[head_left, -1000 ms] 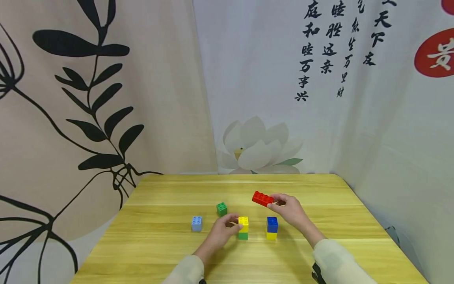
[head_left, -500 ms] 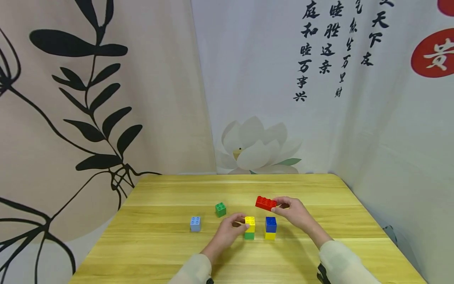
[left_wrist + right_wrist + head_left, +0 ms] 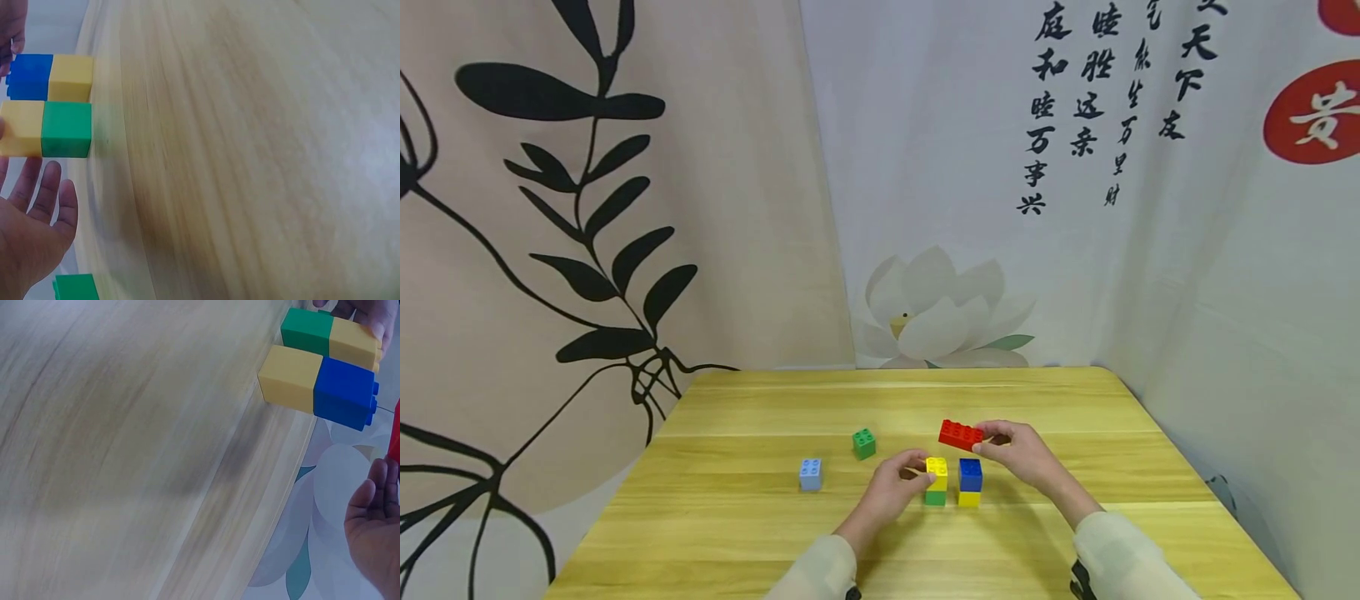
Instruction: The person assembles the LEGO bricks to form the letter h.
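Observation:
My left hand grips the yellow toy brick on top of a green brick, thumb on its near side. This stack stands upright on the table, with a narrow gap to the stack on its right, a dark blue brick on a yellow brick. Above and behind the two stacks, my right hand pinches a long red brick by its right end, studs up. In the right wrist view only an edge of the red brick shows beside the fingers.
Left of the left hand, a light blue brick and a small green brick stand on the wooden table. Behind the table's far edge hangs a printed curtain.
My left hand has slid the yellow-and-green stack right, up beside the blue-and-yellow one. The red brick in my right hand has come lower and turned more level.

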### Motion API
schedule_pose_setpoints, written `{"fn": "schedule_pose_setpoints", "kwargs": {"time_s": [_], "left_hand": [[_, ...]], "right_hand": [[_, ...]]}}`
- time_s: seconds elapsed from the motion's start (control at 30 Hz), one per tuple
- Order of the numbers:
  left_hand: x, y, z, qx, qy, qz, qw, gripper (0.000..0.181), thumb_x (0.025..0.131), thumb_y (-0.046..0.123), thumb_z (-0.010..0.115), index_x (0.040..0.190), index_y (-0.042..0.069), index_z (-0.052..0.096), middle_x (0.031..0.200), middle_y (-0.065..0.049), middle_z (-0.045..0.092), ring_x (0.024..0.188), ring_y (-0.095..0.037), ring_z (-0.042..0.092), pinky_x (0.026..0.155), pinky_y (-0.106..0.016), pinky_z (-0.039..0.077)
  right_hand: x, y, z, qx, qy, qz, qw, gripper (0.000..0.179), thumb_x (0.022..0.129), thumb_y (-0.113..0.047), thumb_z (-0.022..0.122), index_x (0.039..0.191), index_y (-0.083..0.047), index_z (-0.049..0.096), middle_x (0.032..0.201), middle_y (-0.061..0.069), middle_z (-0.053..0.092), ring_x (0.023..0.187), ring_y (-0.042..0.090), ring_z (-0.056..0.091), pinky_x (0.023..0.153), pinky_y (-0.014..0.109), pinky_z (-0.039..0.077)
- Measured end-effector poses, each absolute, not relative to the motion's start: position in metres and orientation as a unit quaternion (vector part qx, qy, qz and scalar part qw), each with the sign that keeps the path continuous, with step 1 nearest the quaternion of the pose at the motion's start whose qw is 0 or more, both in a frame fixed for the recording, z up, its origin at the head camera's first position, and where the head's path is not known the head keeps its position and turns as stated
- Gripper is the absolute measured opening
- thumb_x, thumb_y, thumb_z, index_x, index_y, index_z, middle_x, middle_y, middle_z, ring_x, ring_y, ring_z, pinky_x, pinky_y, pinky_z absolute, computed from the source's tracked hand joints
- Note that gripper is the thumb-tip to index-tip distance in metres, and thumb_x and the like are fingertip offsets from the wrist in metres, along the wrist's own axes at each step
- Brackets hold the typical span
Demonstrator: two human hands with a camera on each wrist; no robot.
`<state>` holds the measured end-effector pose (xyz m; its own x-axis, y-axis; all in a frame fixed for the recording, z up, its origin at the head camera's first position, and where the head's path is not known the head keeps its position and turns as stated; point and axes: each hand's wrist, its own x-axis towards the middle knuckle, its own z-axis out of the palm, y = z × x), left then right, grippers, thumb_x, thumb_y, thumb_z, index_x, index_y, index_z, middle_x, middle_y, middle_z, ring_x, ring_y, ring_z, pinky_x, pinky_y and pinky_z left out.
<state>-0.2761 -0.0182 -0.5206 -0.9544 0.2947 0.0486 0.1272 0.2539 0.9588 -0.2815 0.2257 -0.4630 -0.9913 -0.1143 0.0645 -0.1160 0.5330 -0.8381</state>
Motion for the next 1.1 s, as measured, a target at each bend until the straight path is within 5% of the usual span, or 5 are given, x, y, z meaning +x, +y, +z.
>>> {"fn": "schedule_pose_setpoints", "kwargs": {"time_s": [1.1], "left_hand": [[-0.2781,-0.0086,-0.521,0.128,0.804,0.577,0.07,0.035,0.093,0.028,0.071,0.124,0.014,0.064,0.109,0.002,0.063,0.098,-0.017,0.057,0.081,-0.035,0.052]], "right_hand": [[-0.2792,0.224,-0.4654,0.065,-0.869,0.49,-0.009,0.036,0.09,-0.02,0.075,0.121,-0.004,0.068,0.104,0.004,0.067,0.092,0.022,0.057,0.078,0.032,0.05]]}}
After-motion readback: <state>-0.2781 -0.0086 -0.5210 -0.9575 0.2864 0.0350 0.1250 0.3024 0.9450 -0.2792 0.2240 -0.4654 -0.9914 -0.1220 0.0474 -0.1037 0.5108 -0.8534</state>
